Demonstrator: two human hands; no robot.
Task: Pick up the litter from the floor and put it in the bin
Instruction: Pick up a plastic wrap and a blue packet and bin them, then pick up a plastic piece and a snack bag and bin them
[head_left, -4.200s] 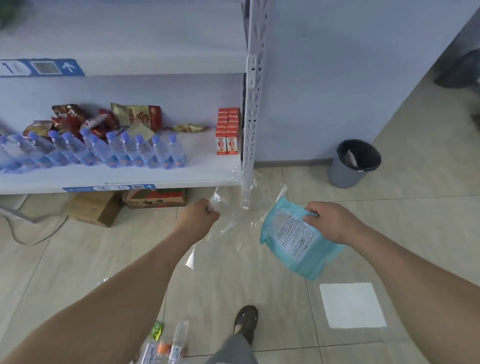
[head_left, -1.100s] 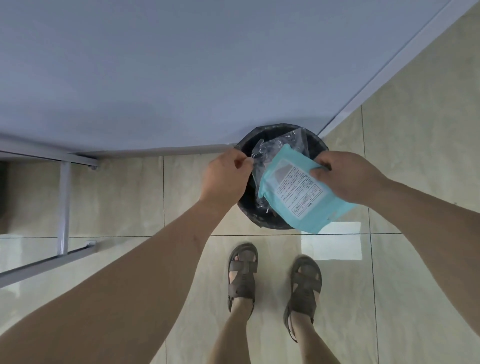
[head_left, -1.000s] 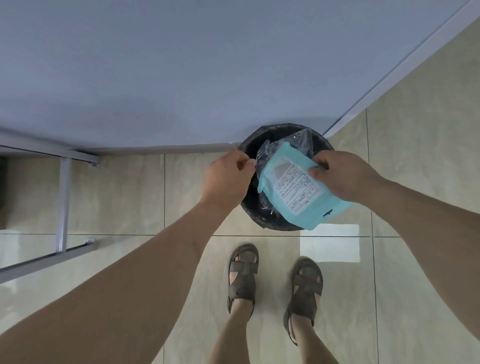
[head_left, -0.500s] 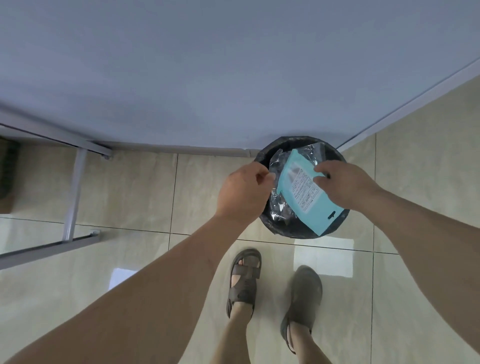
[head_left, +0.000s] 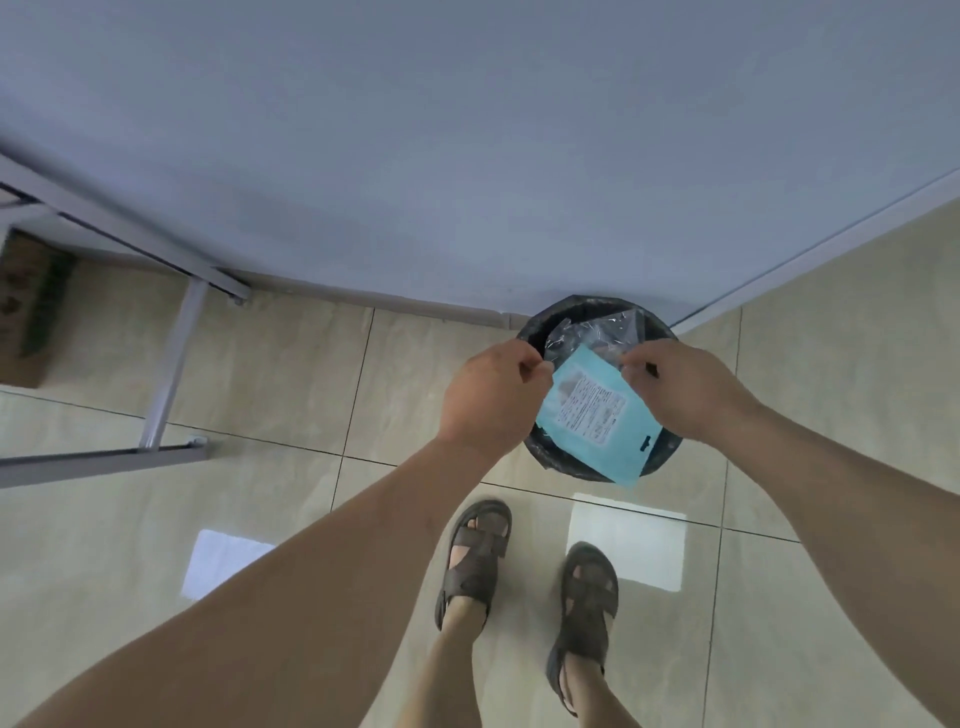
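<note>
A round bin (head_left: 540, 325) lined with a black bag stands on the floor against the wall. Over its mouth hangs a light blue packet (head_left: 592, 415) with a printed white label, tilted, its lower corner past the bin's near rim. My right hand (head_left: 680, 387) pinches the packet's upper right edge. A crumpled clear plastic wrapper (head_left: 602, 332) lies across the far side of the bin's opening. My left hand (head_left: 493, 400) is curled at the bin's left rim, fingertips pinching the wrapper's edge beside the packet.
My two sandalled feet (head_left: 530, 571) stand on the beige tiles just before the bin. A grey metal shelf frame (head_left: 171, 374) rises at the left, with a cardboard box (head_left: 28, 306) behind it. The blue-grey wall (head_left: 467, 156) runs along the back.
I walked from the shelf to the bin carrying both items. In the last second both hands drew closer together over the bin and the packet sank lower over its opening.
</note>
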